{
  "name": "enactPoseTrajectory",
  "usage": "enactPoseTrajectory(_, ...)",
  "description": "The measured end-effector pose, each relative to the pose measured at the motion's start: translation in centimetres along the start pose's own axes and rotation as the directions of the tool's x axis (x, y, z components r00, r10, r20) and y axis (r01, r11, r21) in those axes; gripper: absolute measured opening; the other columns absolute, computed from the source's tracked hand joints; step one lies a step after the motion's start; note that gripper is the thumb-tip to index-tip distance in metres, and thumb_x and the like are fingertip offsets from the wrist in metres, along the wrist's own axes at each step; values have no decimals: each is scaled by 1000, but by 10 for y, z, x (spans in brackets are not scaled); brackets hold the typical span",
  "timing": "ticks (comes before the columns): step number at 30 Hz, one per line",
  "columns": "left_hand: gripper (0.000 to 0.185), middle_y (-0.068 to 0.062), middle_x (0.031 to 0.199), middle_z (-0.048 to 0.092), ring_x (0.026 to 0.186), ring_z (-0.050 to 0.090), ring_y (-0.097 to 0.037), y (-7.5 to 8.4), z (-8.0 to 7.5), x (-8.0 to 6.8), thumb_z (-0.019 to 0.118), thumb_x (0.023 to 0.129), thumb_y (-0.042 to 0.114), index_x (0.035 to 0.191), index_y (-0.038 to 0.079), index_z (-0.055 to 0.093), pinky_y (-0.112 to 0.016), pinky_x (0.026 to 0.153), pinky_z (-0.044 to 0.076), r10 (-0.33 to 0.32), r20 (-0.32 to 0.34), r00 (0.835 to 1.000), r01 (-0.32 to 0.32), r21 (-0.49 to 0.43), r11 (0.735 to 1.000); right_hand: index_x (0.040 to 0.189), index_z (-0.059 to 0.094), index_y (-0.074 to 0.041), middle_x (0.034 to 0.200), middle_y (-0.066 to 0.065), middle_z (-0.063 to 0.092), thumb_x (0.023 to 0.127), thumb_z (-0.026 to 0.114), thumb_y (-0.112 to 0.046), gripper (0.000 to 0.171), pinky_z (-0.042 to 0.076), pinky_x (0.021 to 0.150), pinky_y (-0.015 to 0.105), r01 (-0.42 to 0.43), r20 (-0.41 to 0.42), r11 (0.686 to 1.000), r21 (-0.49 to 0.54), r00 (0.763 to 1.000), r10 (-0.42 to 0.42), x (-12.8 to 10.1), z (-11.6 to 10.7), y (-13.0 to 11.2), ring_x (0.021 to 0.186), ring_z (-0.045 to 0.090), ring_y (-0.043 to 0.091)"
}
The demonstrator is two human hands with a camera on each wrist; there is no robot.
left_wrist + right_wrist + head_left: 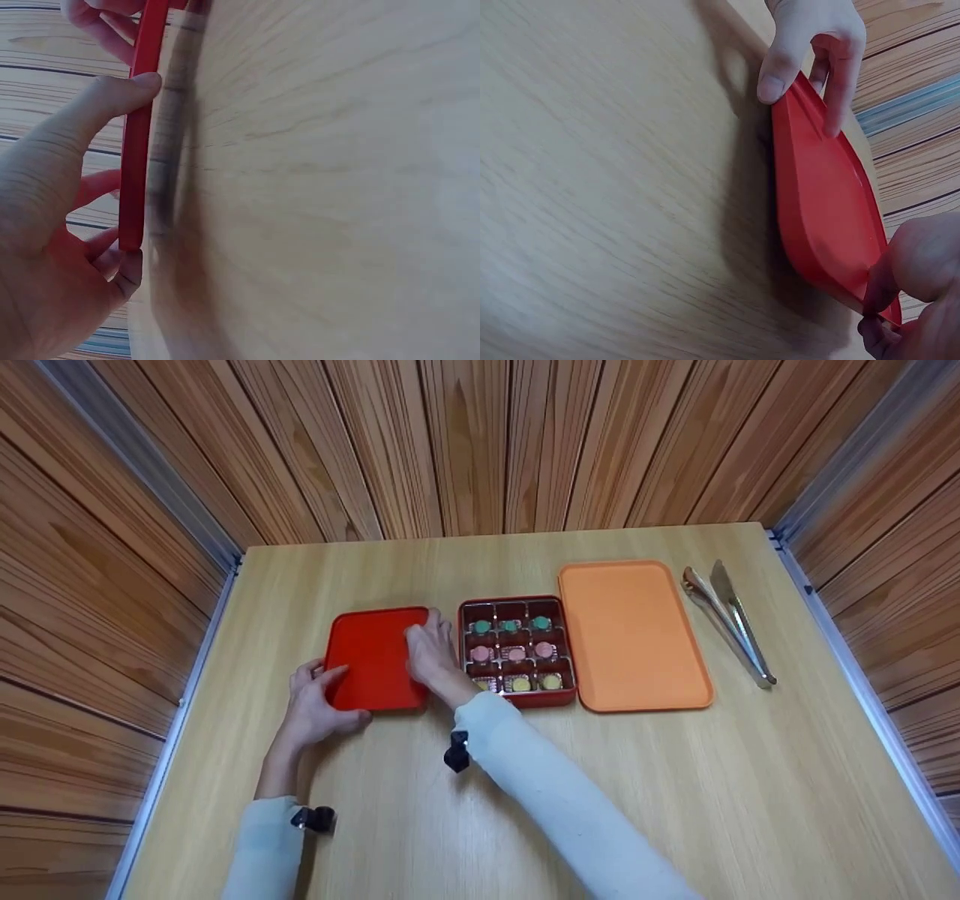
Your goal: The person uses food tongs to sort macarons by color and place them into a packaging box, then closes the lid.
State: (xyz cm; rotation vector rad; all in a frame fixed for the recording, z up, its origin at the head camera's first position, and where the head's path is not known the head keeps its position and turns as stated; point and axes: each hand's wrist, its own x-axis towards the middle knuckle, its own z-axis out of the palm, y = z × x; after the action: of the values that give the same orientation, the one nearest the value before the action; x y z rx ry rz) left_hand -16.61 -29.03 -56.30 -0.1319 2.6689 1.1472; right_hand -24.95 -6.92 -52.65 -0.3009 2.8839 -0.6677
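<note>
A square red box lid (379, 660) is held between both hands, a little above the table, as the gap over its shadow in the left wrist view shows. My left hand (319, 712) grips its near left corner, thumb along the near side and a finger over the top. On the right edge, my right hand (433, 649) pinches the rim. Just right of that hand sits a dark red box (566, 701) with a divided insert, holding green, pink and yellow sweets (551, 681) in rows. The right forearm hides part of the box's near left corner.
An orange tray (637, 637) lies against the box's right side. Further right are metal tongs (731, 622) on the wooden table (405, 810). Wood-panelled walls (465, 450) with metal corner posts stand behind and on both sides.
</note>
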Motion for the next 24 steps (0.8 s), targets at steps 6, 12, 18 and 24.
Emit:
enactPoseTrajectory(6,93,-23,183,16,167,16,-47,4,-6,-2,94,89,29,169,7,51,-72,134,35,13,-18,1000,-13,-30,999,124,86,-13,169,25,45,96,78,-4,30,60,118,52,11,1,996,87,1000,-11,20,7,9,138,60,46)
enactPoseTrajectory(12,90,-23,184,15,168,15,-46,14,-3,-2,93,90,30,168,8,53,-73,134,34,11,-27,1000,-13,-59,998,134,83,-17,171,21,44,97,77,-7,39,57,124,51,-11,6,996,94,1000,11,27,1,16,145,57,40)
enactPoseTrajectory(18,92,-21,185,17,168,17,-44,31,0,-3,95,89,31,168,11,53,-70,135,35,15,-42,999,-19,-90,996,138,82,-14,173,20,44,100,72,-5,40,51,130,46,16,-19,995,97,1000,-14,13,-30,18,148,56,38)
enactPoseTrajectory(24,93,-17,185,19,167,20,-40,50,4,-3,96,88,33,168,11,54,-67,135,39,22,-63,998,-30,-126,992,145,77,-10,177,23,39,101,68,0,46,46,134,46,20,17,994,107,1000,-21,18,-50,31,156,51,42)
